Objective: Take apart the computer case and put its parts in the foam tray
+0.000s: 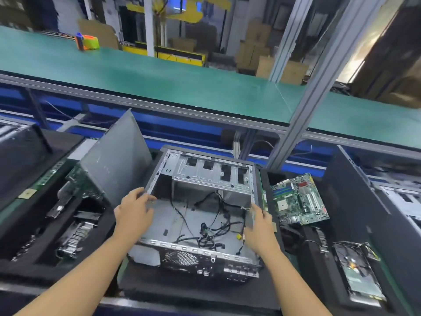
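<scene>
Both hands at the gutted computer case [205, 179]
The case sits between the fingers: the left hand [134, 210] has them loosely spread on its left rim, the right hand [259, 226] straight along its right wall. The foam tray [339, 195] lies just beyond the right fingers [256, 209].

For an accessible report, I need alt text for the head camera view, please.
An open computer case, loose black cables inside, with the left hand at its left wall and the right hand at its right wall. A green motherboard lies in a foam tray to its right.
</scene>
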`<state>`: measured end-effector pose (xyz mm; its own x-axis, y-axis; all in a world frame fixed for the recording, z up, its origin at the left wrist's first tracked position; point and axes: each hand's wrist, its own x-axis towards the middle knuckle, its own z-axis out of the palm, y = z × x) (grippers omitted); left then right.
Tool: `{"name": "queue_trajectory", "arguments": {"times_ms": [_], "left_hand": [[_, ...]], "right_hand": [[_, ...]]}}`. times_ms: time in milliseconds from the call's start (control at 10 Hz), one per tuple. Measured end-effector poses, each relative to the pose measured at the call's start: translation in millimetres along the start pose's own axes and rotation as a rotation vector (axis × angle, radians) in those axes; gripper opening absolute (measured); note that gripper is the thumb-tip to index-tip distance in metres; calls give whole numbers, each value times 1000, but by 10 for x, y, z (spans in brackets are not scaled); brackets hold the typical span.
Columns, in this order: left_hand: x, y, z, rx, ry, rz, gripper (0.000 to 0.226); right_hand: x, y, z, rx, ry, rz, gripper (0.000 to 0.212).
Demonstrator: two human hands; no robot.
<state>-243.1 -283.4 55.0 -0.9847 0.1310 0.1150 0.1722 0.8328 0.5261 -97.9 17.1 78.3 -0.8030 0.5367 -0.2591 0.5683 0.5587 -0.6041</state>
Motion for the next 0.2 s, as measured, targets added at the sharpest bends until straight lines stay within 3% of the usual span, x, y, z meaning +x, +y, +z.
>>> {"name": "queue_trajectory", "arguments": {"times_ms": [200], "left_hand": [[-130, -130, -178, -214, 15, 97, 28]], "right_hand": [[-473, -152, 79, 75, 234, -82, 48]]}}
